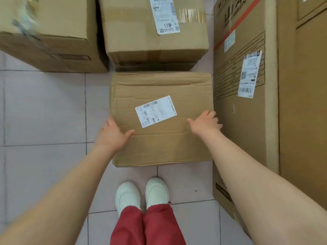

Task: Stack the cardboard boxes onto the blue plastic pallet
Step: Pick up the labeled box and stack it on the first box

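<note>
A flat, creased cardboard box (159, 142) with a white shipping label lies on the tiled floor just ahead of my feet. My left hand (113, 133) rests at its left edge, thumb on the top face and fingers spread. My right hand (205, 123) lies at the right edge, thumb on top, fingers reaching down the side next to the tall box. Neither hand has closed around the box. No blue pallet is in view.
A tall cardboard box (247, 103) stands tight against the right side. Behind the flat box sits a taped box (150, 41) on another one, and a further box (53, 41) at the back left. Bare tiled floor (44, 112) lies to the left.
</note>
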